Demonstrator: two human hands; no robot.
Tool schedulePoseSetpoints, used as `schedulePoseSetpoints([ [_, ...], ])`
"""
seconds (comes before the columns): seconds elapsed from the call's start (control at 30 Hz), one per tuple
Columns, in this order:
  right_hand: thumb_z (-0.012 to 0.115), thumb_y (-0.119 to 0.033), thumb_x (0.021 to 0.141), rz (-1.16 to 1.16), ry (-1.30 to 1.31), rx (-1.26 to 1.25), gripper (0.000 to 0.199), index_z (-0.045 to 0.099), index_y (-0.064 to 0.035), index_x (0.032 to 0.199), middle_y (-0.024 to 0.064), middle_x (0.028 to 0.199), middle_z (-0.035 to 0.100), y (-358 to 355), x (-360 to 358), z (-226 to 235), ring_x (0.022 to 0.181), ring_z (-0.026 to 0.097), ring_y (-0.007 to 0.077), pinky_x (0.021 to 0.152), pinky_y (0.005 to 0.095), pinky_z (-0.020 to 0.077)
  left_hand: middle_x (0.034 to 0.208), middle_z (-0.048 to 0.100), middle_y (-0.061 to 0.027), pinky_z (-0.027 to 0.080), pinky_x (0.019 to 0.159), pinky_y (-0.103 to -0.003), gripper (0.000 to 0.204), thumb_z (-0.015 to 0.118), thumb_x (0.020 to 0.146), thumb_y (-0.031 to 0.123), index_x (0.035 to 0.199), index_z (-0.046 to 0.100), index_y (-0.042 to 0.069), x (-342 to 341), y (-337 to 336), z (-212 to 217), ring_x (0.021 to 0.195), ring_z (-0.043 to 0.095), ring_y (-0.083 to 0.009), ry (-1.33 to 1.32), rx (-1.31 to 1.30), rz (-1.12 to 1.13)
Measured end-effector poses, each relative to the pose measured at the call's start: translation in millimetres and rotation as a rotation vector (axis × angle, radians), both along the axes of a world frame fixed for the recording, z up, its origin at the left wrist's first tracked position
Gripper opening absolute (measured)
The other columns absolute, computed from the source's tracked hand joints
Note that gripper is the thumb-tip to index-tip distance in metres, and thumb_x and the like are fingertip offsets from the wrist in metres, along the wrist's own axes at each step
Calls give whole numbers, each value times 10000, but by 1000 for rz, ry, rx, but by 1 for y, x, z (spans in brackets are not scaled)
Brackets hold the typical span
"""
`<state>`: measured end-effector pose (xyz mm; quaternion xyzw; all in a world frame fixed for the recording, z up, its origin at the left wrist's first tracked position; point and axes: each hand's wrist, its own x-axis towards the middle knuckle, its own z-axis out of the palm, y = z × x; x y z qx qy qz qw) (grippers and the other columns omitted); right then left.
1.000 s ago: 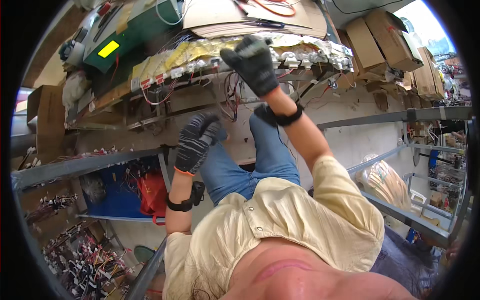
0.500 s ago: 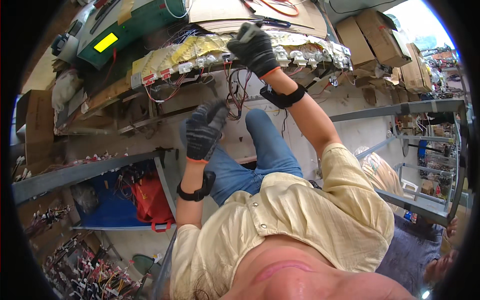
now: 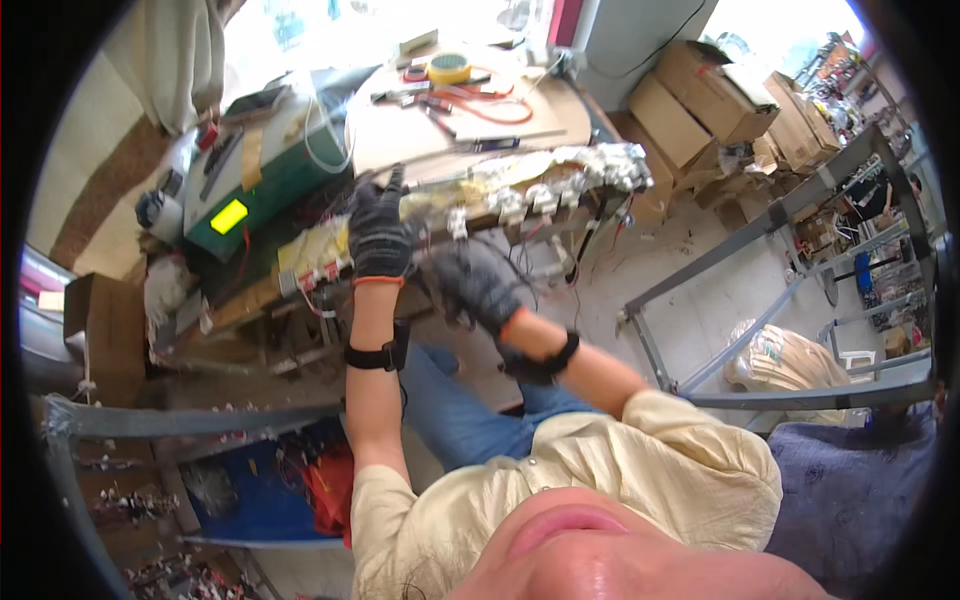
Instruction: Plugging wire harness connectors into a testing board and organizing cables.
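Both my hands wear dark grey knit gloves with orange cuffs. My left hand is raised at the bench's front edge, over the left part of a row of white connectors. One finger stretches up and apart from the others, and nothing shows in this hand. My right hand is lower, just in front of that row and close to the left wrist. Motion smears its fingers, so I cannot tell whether it holds anything. The connectors sit along a strip covered in yellowish, crinkled tape, with thin wires hanging below.
A green instrument box with a lit yellow screen stands at the left. Behind lie a yellow tape roll, an orange cable and tools. Cardboard boxes and a grey metal frame are at the right, a blue tray lower left.
My left hand has moved up to the bench edge. My right hand has dropped from the connector row to below it. The view has shifted, showing more of the bench's back.
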<state>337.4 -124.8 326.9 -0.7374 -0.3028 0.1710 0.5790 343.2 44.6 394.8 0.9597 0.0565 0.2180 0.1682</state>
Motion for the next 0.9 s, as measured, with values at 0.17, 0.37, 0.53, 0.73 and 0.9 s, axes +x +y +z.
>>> schedulePoseSetpoints([
  [0.17, 588, -330, 884, -529, -643, -60, 329, 601, -29, 1016, 151, 867, 615, -4, 54, -68, 833, 603, 295, 731, 388, 487, 1398, 312, -208, 332, 1022, -427, 556, 548, 880, 118, 1376, 321, 15, -3, -69, -28, 1233, 378, -323, -1049, -539, 113],
  [0.37, 494, -252, 920, 366, -206, -271, 202, 593, -90, 988, 159, 855, 570, -40, -44, -27, 830, 581, 320, 774, 423, 448, 1322, 379, -182, 372, 978, -397, 490, 542, 886, 112, 1333, 366, 15, -24, -11, -203, 1166, 423, -289, -543, -1550, 117],
  [0.53, 523, -203, 845, -450, -371, -307, 130, 588, -91, 854, 140, 840, 578, 23, 15, -27, 856, 540, 324, 697, 399, 452, 1259, 434, -160, 406, 941, -371, 436, 537, 891, 108, 1297, 404, 14, -39, -80, -184, 1110, 461, -262, -235, -1476, -94],
  [0.73, 602, -206, 772, -177, -524, -458, 237, 631, -25, 922, 115, 759, 642, 7, -119, -23, 731, 644, 287, 663, 383, 515, 1184, 500, -133, 447, 897, -341, 375, 530, 898, 102, 1253, 450, 14, -230, -134, -175, 1044, 506, -229, -37, -990, -38],
  [0.9, 690, -308, 728, 330, -300, -206, 483, 592, -45, 1122, 175, 1137, 579, -166, -111, 117, 1000, 571, 296, 851, 358, 463, 1029, 586, -80, 490, 827, -319, 285, 549, 907, 155, 1158, 545, 20, -338, -153, -165, 970, 546, -196, -1, -1065, 84],
])
